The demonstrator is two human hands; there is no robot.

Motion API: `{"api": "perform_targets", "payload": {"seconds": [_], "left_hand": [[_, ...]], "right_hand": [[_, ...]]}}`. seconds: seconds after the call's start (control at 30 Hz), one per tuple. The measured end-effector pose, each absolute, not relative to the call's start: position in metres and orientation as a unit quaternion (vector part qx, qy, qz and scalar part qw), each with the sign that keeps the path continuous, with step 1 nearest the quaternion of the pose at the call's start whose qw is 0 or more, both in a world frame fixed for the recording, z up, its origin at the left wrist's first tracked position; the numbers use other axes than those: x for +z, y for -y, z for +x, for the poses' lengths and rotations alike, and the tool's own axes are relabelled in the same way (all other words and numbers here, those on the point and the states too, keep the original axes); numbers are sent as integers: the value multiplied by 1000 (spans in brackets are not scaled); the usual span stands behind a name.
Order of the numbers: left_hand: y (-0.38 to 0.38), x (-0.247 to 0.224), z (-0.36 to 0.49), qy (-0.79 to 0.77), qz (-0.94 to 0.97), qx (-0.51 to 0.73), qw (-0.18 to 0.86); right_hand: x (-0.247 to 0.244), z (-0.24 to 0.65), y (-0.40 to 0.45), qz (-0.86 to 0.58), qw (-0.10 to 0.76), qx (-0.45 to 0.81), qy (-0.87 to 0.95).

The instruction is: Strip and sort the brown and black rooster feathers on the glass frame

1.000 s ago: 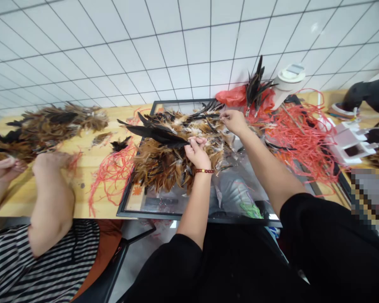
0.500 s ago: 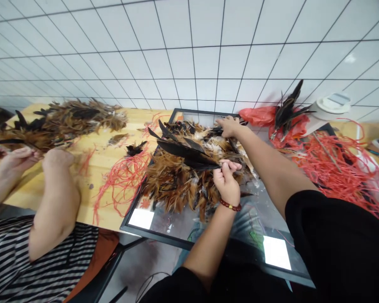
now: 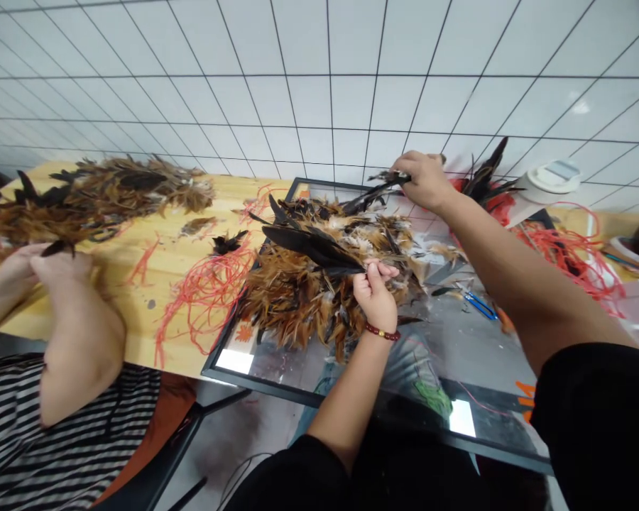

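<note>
Head view, forward and down, close above table point(image 3: 137, 330)

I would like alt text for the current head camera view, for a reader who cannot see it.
A person's left hand holds long black feathers over brown feathers on a black-framed glassy panel, while the right hand holds dark feathers. At left, a co-worker's hands are beside another feather pile; tangled red strings lie nearby.

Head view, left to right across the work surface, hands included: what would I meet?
Co-worker's hands, tangle of red string, long black feathers, left hand holding them, right hand, blue snips, white round-topped container.
</note>
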State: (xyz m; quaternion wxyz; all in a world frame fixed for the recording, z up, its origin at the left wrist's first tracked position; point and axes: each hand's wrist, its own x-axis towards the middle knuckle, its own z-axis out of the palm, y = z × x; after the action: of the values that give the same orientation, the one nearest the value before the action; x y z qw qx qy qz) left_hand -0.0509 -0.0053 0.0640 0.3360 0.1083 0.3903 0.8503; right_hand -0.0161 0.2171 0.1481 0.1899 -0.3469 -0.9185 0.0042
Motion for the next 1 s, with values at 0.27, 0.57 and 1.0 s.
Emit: {"api": "perform_targets", "payload": {"seconds": [0.27, 0.57, 1.0], "left_hand": [[2, 66, -61, -373, 88, 865, 323], [10, 78, -61, -356, 109, 879, 299], [13, 70, -50, -354, 93, 861, 352]], "right_hand": [[117, 100, -129, -159, -9, -63, 985], [133, 39, -161, -299, -38, 80, 950], [62, -81, -224, -454, -4, -31, 891]]}}
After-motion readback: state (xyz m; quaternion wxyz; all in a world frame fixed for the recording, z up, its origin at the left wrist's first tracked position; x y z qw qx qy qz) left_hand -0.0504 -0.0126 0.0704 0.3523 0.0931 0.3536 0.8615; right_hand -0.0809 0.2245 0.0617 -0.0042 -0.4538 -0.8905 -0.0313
